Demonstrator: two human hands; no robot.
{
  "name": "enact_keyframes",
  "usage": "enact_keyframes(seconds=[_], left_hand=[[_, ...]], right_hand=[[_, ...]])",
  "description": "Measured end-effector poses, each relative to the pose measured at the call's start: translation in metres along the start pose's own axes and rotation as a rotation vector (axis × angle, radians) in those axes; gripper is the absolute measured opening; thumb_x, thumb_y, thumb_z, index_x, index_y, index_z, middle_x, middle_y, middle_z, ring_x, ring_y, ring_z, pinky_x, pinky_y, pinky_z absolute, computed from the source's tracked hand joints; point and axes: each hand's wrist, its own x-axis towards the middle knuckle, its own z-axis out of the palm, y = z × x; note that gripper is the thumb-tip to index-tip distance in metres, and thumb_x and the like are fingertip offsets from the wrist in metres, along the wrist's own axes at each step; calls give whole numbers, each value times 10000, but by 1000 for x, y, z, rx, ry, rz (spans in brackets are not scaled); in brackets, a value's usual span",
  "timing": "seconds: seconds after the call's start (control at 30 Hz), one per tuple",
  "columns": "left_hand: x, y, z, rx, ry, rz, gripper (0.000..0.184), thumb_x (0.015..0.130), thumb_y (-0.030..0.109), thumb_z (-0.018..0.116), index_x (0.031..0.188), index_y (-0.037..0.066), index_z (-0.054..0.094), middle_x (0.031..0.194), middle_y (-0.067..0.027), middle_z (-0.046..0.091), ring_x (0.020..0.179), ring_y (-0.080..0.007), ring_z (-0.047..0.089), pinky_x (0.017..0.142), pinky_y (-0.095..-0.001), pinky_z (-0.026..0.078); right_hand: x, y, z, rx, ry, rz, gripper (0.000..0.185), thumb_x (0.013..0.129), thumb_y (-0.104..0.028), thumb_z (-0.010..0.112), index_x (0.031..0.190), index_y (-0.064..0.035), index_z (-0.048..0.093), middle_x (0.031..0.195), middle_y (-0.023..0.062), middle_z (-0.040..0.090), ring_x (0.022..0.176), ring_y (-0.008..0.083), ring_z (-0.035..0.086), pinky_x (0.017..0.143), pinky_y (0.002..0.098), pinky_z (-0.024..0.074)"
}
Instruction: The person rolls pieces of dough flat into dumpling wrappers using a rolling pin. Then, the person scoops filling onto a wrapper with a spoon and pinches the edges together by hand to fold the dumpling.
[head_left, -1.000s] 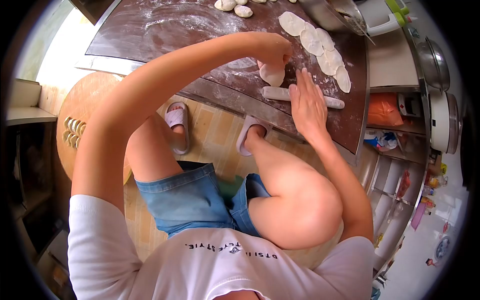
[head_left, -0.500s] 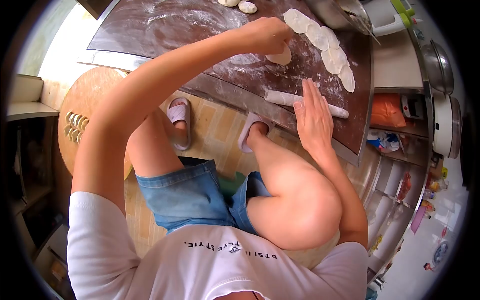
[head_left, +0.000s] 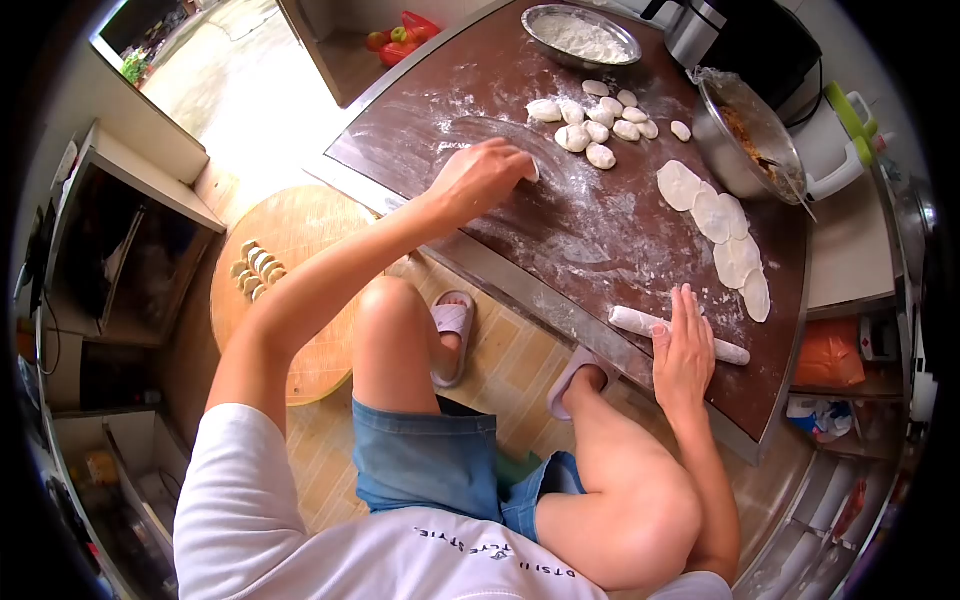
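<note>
My left hand (head_left: pixel 485 182) is over the floured brown tabletop (head_left: pixel 420 125), its fingers closed on a dough wrapper (head_left: pixel 535 172); only a pale edge of it shows past the fingertips. My right hand (head_left: pixel 685 355) lies flat across the middle of a flour-covered rolling pin (head_left: pixel 636 321), fingers stretched out. Beyond the pin, several flat dough wrappers (head_left: pixel 737 262) overlap in a row. Small dough lumps (head_left: pixel 573 138) are clustered farther back on the table.
A metal bowl of flour (head_left: pixel 580 38) stands at the back. To its right is a deep metal bowl with filling (head_left: pixel 735 140). On the left, a round wooden board (head_left: pixel 310 220) carries several filled dumplings (head_left: pixel 262 265). The table's front edge (head_left: pixel 520 285) runs above my knees.
My left hand has moved left, away from the wrapper row, with the wrapper, which shows less now. My right hand stays on the rolling pin. My view has shifted, showing more table.
</note>
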Motion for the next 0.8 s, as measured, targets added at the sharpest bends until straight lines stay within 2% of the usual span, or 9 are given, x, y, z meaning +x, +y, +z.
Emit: enact_keyframes(seconds=[0.1,0.17,0.23,0.33,0.37,0.43,0.53,0.67,0.8], left_hand=[[30,-3,32,99,15,-105,76,769,69,542,830,74,586,787,-91,597,793,-272,584,695,-373,481],[33,33,40,-151,-113,10,83,739,77,567,817,57,585,765,-120,615,730,-275,600,654,-364,486],[40,65,25,-320,-343,11,84,760,77,583,840,54,586,782,-103,633,703,-204,616,629,-317,495],[56,53,24,-928,-390,-333,78,798,82,608,831,12,598,768,-39,627,720,-98,584,646,-258,505],[59,48,30,-932,-398,-353,100,771,74,616,831,-2,594,748,-68,627,706,-116,593,639,-265,499],[59,46,37,-522,-426,-194,139,749,75,608,858,-7,584,740,-101,619,719,-139,610,626,-281,494],[60,58,38,-295,-368,-142,141,730,73,580,841,-13,571,721,-123,608,694,-173,623,600,-303,488],[55,100,54,-659,-549,-195,134,729,85,552,819,-15,553,710,-123,604,611,-207,615,554,-320,477],[56,125,65,-633,-551,-126,189,743,122,556,874,-13,541,723,-142,608,640,-230,622,561,-335,475]], right_hand=[[-4,0,-2,-17,-1,-1,506,914,-342,401,1285,3,394,1338,187,390,1215,328,395,988,443,305],[-4,-1,-1,-20,9,-4,502,913,-338,405,1280,4,400,1335,189,393,1212,329,399,985,440,308],[-5,0,-2,-18,10,-12,497,913,-332,410,1277,7,404,1332,191,396,1210,328,402,983,436,310],[-4,0,-2,0,25,-20,488,907,-317,428,1262,18,414,1316,207,408,1197,337,412,982,434,311],[-4,-1,-1,5,33,-21,486,905,-314,432,1259,20,416,1312,210,411,1195,339,415,982,434,312],[-5,-1,-2,1,29,-18,483,901,-311,440,1251,22,424,1303,216,418,1185,345,422,978,433,313],[-4,1,2,-16,48,-30,486,896,-314,446,1249,20,427,1299,215,423,1182,344,424,972,430,317],[-8,-3,-3,1,45,-34,475,892,-302,449,1246,15,433,1291,215,430,1173,343,432,965,420,327],[-16,-6,-5,14,46,-30,436,895,-267,443,1226,18,455,1285,214,437,1183,334,428,964,422,333]])
